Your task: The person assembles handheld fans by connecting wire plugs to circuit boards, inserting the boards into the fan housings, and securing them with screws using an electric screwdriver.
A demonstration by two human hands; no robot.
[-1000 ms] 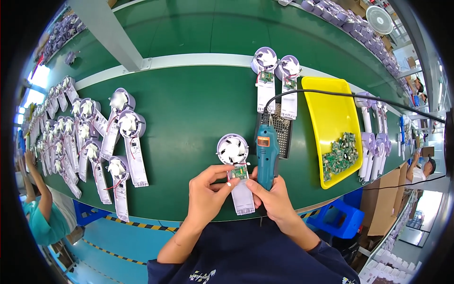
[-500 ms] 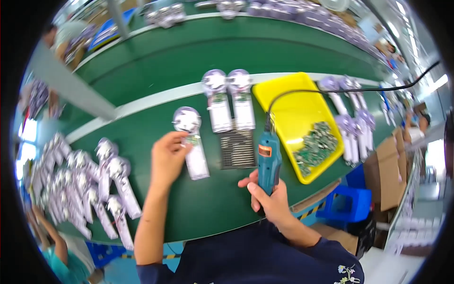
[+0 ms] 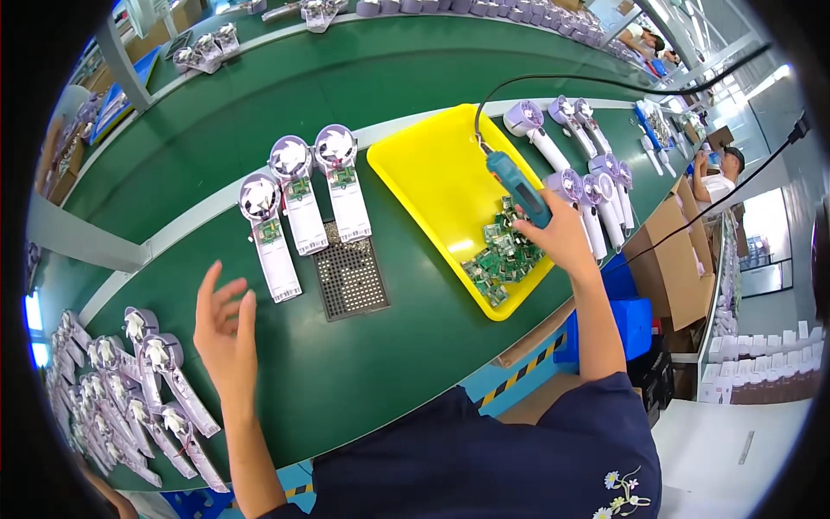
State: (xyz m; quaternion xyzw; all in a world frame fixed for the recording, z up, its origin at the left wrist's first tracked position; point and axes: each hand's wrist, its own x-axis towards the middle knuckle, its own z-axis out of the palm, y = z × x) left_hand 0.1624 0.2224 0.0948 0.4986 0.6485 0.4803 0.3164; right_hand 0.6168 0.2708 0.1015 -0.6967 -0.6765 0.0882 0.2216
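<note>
A: Where is your electric screwdriver point(image 3: 519, 189) right now?
B: It is in your right hand point(image 3: 558, 233), with your fingers closed around its lower end. You hold it tilted above the yellow tray point(image 3: 415, 173), its corded end pointing up and away to the left. The bit is hidden from view.

A: What does your left hand point(image 3: 225, 329) do?
B: It hovers over the green table point(image 3: 415, 346), fingers loosely spread and thumb apart. Nearest to it is the leftmost open fan housing point(image 3: 277, 259), just to its right.

A: Does that housing stand alone?
B: You have two more beside it, a middle fan housing point(image 3: 303, 221) and a right-hand fan housing point(image 3: 348, 208), handles toward you. Each shows white blades and a green board. The right-hand one overlaps the far edge of your black perforated plate point(image 3: 367, 304) (the bright bits in its holes are too small to name).

A: And around your work?
B: Loose circuit boards point(image 3: 501, 264) lie heaped in the near part of the yellow tray. Beyond its right side you have a group of purple and white handheld fans point(image 3: 592, 195). At your far left, more open fan housings point(image 3: 164, 372) crowd together in rows, some showing red wires.
</note>
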